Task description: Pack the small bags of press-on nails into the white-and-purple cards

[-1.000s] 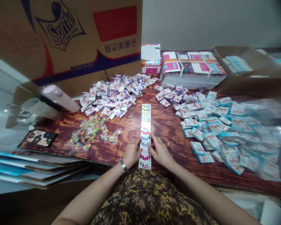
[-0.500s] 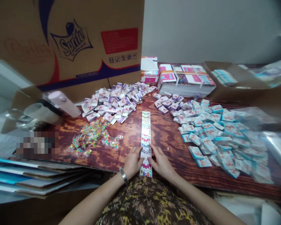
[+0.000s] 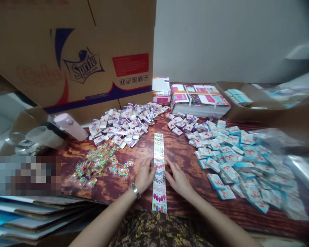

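Note:
A long narrow strip printed with rows of colourful oval designs lies on the table, pointing away from me. My left hand rests along its left edge, with the thumb at the border and a metal watch on the wrist. On the opposite edge is my right hand, its fingers apart and touching or nearly touching the strip. Neither hand is wrapped round anything. Small clear packets with colourful pieces lie to the left. Purple-and-white little boxes are heaped beyond them.
Blue-and-white little boxes spread over the right side. A large cardboard box stands at the back left, beside a pink bottle. Behind are a strapped paper stack and an open carton. Flat cardboard juts out at lower left.
The view has tilted upward, so the table sits lower in the picture. Both hands have moved farther up along the strip, and more of its near end shows.

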The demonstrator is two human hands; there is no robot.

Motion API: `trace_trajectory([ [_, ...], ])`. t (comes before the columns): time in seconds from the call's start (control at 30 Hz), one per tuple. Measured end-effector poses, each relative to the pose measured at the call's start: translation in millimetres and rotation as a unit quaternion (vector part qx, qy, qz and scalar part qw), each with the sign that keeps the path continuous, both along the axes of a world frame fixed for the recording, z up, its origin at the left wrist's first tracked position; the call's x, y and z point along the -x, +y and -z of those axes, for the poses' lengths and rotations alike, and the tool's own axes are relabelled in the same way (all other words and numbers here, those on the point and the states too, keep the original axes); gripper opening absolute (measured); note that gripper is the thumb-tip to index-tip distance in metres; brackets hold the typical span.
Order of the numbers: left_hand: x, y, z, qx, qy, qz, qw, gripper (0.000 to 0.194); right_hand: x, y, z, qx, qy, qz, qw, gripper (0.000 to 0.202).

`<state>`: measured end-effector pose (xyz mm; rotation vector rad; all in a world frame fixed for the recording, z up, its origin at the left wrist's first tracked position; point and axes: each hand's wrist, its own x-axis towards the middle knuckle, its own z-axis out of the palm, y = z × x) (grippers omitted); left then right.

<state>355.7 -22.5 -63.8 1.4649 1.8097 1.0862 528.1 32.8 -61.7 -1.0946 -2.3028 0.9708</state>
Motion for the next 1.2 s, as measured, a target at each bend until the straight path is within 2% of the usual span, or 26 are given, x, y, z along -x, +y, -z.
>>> trace_trajectory([
  [0.1, 5, 38, 10.3, 0.003, -0.042, -0.026, 0.999, 0.043, 10, 21, 3.2, -0.008, 0.013, 0.027, 1.0, 0.045],
  [0.2, 7, 61, 16.7, 0.007, -0.053, -0.012, 0.999, 0.04, 19, 33, 7.2, -0.002, 0.037, 0.018, 0.999, 0.043],
  [0.4, 6, 69, 17.0, 0.011, -0.06, 0.01, 0.998, 0.042, 22, 34, 12.2, -0.009, 0.02, 0.011, 1.0, 0.051],
  [0.57, 6, 50, 17.6, 0.018, -0.068, -0.005, 0.998, 0.041, 10, 41, 2.3, -0.042, -0.04, -0.063, 0.996, 0.057],
  [0.7, 0, 11, 15.0, 0.017, -0.077, -0.021, 0.997, 0.039, 5, 55, -5.3, -0.115, -0.092, -0.178, 0.973, 0.071],
  [0.8, -6, -16, 15.8, 0.022, -0.076, -0.023, 0.997, 0.044, 10, 62, -2.8, -0.128, -0.124, -0.236, 0.955, 0.081],
  [0.93, -10, -31, 21.8, 0.029, -0.022, -0.026, 0.999, 0.051, 18, 62, 1.7, -0.109, -0.149, -0.237, 0.954, 0.078],
  [1.1, -11, -31, 22.9, 0.028, -0.007, -0.023, 0.999, 0.053, 18, 58, -0.6, -0.092, -0.139, -0.229, 0.959, 0.074],
  [1.2, -12, -31, 23.0, 0.032, -0.011, -0.023, 0.999, 0.052, 17, 57, 3.8, -0.096, -0.108, -0.213, 0.966, 0.068],
])
